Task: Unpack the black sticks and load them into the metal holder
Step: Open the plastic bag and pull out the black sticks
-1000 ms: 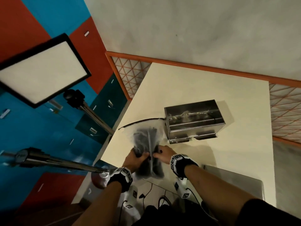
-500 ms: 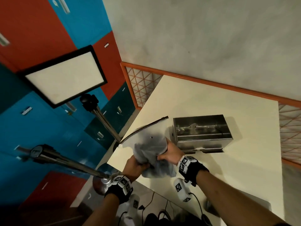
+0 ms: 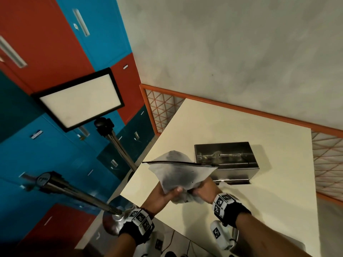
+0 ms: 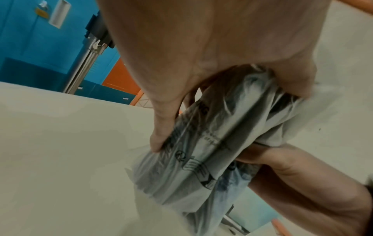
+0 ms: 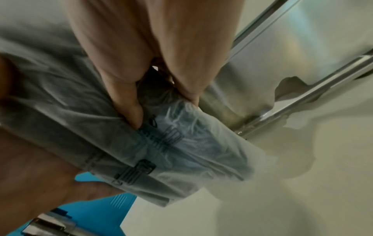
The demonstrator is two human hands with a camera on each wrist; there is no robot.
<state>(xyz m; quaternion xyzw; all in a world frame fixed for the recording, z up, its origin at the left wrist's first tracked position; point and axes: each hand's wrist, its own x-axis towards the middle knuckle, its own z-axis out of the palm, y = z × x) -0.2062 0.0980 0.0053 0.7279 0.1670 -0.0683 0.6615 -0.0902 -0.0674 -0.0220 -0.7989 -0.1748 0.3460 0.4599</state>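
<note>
A translucent plastic bag [image 3: 178,173] with a black zip strip holds the black sticks, seen only as a dark mass through the plastic. Both hands hold it up above the cream table [image 3: 278,201]. My left hand [image 3: 167,193] grips its lower end, fingers curled round the bundle [image 4: 212,143]. My right hand [image 3: 202,188] pinches the bag's lower right part [image 5: 181,143] between thumb and fingers. The metal holder [image 3: 226,160], an open shiny steel box, sits on the table just behind and right of the bag, its side filling the right wrist view [image 5: 302,63].
A light panel [image 3: 79,99] on a metal stand [image 3: 118,145] rises left of the table, and a second stand pole [image 3: 74,191] slants past the near left corner. Red and blue lockers [image 3: 46,52] lie beyond. The table's far edge meets an orange-framed wall [image 3: 241,108].
The bag has been lifted off the table and turned upright, its zip edge now level on top. Both hands rose with it and gathered at its lower end.
</note>
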